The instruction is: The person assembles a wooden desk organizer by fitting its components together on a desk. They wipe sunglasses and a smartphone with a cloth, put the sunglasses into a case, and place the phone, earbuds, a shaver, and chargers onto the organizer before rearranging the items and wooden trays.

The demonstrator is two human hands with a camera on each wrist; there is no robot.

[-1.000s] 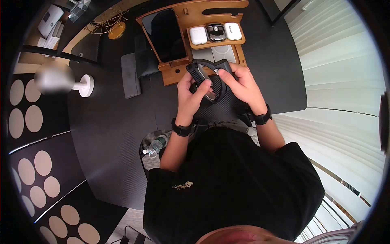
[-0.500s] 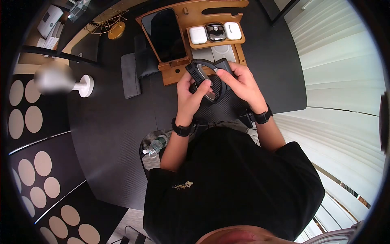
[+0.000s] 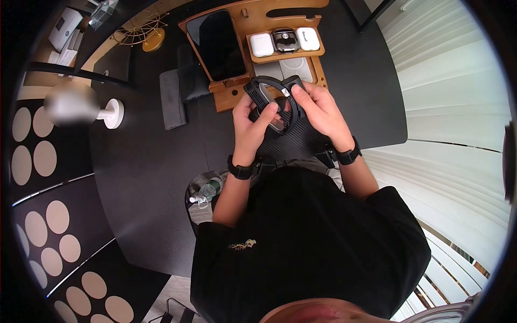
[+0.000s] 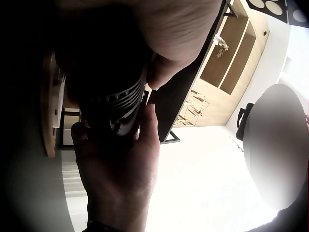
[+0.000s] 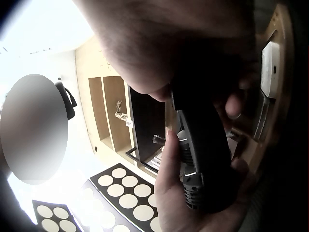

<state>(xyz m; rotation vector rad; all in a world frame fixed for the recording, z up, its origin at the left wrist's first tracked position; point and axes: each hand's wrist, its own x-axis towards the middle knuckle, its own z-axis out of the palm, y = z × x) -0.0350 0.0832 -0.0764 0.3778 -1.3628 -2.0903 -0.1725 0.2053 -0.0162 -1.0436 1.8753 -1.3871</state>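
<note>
In the head view both hands hold a black looped device (image 3: 295,116) with a curved band and a ribbed housing, in front of the wooden stand. My left hand (image 3: 249,128) grips the ribbed side, its thumb lying across the inner face. On the other side my right hand (image 3: 326,114) grips the black end block, thumb on top beside a small white label on the band. The left wrist view shows the device's ribs (image 4: 120,104) in dim light. The curved band (image 5: 207,145) fills the middle of the right wrist view, with the left hand's fingers around its lower end.
The wooden stand (image 3: 229,102) holds a dark tablet-like screen (image 3: 218,46), two white cases (image 3: 262,45) and a dark watch-like item (image 3: 285,40). Left of it lies a grey folded cloth (image 3: 172,99). A white round base (image 3: 114,113) stands farther left; a plastic bottle (image 3: 207,191) is near the body.
The right thumb has shifted up and right onto the end block, uncovering more of the band and its white label. The left hand and device have tilted slightly.
</note>
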